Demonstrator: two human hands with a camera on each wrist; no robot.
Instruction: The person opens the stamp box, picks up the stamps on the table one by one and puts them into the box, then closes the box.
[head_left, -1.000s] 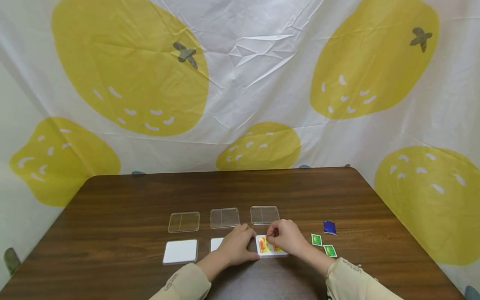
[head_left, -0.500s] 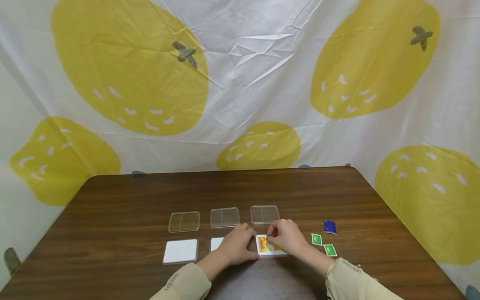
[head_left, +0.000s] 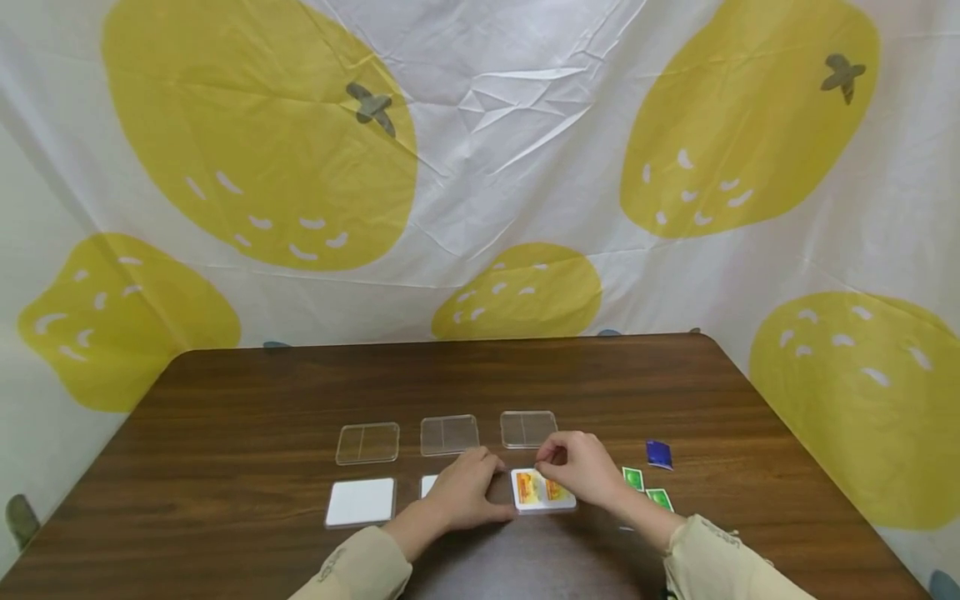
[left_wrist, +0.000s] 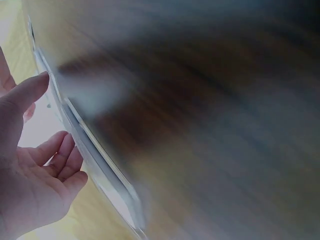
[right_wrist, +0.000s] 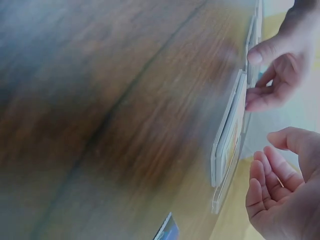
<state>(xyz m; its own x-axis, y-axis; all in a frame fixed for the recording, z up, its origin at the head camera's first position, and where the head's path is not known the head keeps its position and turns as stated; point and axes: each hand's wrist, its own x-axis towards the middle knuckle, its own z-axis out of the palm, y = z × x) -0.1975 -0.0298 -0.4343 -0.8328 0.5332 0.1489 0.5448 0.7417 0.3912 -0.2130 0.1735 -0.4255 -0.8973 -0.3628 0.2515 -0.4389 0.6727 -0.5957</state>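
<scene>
A white card (head_left: pixel 542 504) in a shallow clear case lies before me, bearing two small orange-and-yellow picture squares (head_left: pixel 528 488) side by side. My left hand (head_left: pixel 467 492) rests at the case's left side, thumb at its near left corner, fingers extended and partly over a second white-filled case (head_left: pixel 427 484). Just above the card's far right corner is my right hand (head_left: pixel 581 468). In the right wrist view its fingers (right_wrist: pixel 272 182) are loosely curled, thumb apart from them, with nothing visible between. Two small green picture squares (head_left: pixel 633 478) lie to the right, partly behind the right forearm.
Clear lids (head_left: pixel 367 443) stand in a row behind the cases. At left lies another white-filled case (head_left: pixel 361 502). A small dark blue square (head_left: pixel 659 454) lies on the right of the brown table (head_left: pixel 247 417). A lemon-patterned cloth (head_left: pixel 517 208) hangs behind.
My right hand has lifted off the card and moved slightly up and right, uncovering the right orange-and-yellow square. The left hand has shifted slightly left.
</scene>
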